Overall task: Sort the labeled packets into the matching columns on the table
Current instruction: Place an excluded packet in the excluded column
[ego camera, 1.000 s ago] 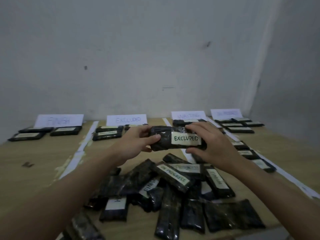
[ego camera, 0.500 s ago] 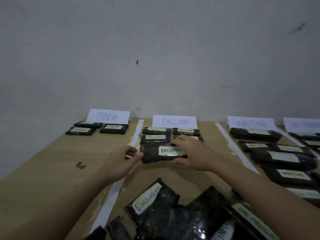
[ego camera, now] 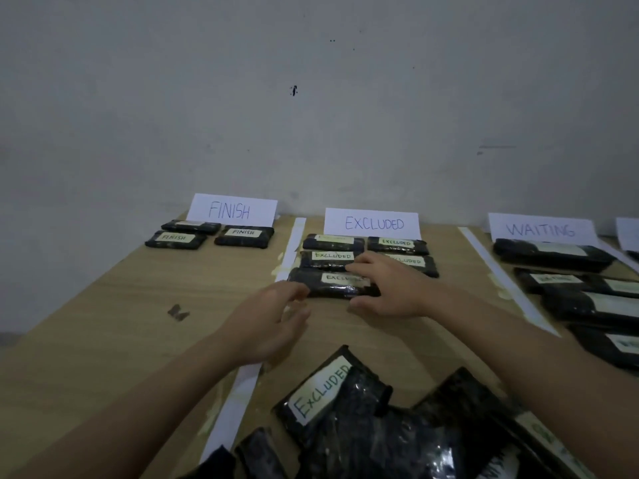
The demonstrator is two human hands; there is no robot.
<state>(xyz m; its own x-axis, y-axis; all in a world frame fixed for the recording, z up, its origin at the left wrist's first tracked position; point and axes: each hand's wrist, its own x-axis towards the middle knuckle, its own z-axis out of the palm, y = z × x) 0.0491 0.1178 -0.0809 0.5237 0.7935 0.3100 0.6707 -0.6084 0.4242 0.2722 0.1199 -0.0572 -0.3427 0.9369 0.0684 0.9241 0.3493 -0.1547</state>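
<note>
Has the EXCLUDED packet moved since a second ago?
Yes. The EXCLUDED packet went from held above the pile to lying in front of the EXCLUDED sign.

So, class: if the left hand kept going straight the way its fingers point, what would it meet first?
Most likely the left end of the nearest EXCLUDED packet; the left hand points at it, though depth is unclear.
</note>
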